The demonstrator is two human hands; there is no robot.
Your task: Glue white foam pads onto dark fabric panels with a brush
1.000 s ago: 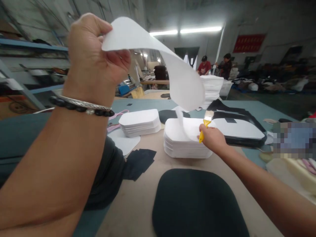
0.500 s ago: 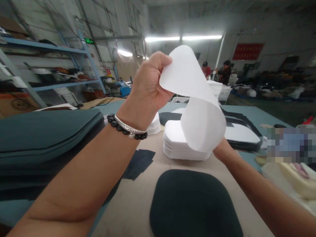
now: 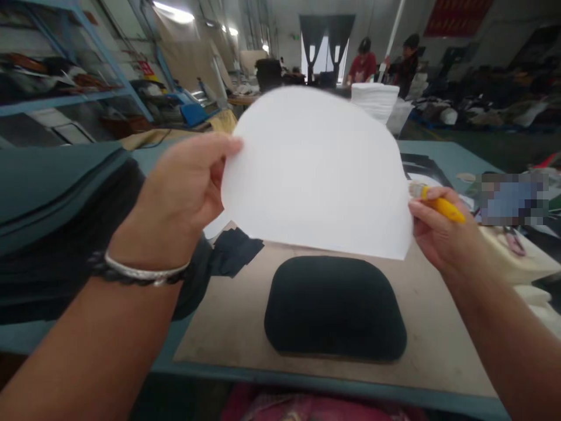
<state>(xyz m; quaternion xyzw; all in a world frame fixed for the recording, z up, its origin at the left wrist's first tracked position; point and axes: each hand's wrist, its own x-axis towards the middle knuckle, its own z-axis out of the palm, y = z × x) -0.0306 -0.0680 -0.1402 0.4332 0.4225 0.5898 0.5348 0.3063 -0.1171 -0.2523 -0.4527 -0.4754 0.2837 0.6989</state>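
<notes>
Lowered white sheet (image 3: 318, 169) now flat between left hand (image 3: 186, 187) and brush-holding right hand (image 3: 438, 234), both pinching its edges

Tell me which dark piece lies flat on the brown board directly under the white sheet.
The rounded dark pad; the ragged dark fabric scrap lies further left, beside the left hand.

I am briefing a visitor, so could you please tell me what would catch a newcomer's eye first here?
A large white sheet fills the middle of the view, held up by the left hand at one edge and the right hand at the other, which also grips a yellow-handled brush. Below it, a dark rounded pad lies on a brown board.
</notes>
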